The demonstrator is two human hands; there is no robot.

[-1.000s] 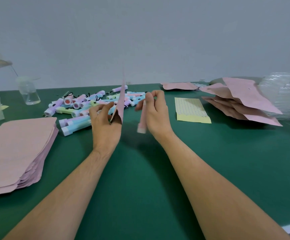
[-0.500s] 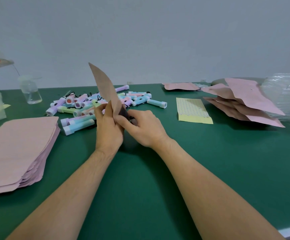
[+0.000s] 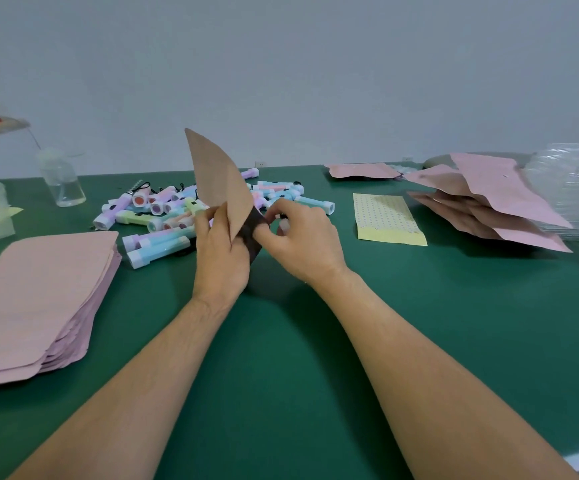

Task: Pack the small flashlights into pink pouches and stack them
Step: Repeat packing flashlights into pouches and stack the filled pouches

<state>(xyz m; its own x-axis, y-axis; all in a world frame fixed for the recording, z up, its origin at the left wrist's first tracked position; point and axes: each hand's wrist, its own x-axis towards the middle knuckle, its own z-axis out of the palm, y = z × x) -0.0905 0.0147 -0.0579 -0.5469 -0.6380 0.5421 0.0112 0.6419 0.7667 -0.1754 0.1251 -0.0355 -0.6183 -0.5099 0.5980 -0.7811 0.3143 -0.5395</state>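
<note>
My left hand grips a pink pouch by its lower edge and holds it upright, its dark mouth turned toward my right hand. My right hand is at that mouth with its fingers curled round a small flashlight; only the flashlight's pale end shows between the fingers. A loose pile of pastel flashlights lies just behind my hands. A stack of flat empty pink pouches sits at the left. Several bulging pink pouches are heaped at the right.
A yellow dotted sticker sheet lies right of my hands on the green table. A clear jar stands at the back left, and clear plastic packaging at the far right. One more pink pouch lies at the back.
The pouch turned from edge-on to broadside. My right hand brought the pink flashlight from beside the pouch to its mouth, where most of it is now hidden.
</note>
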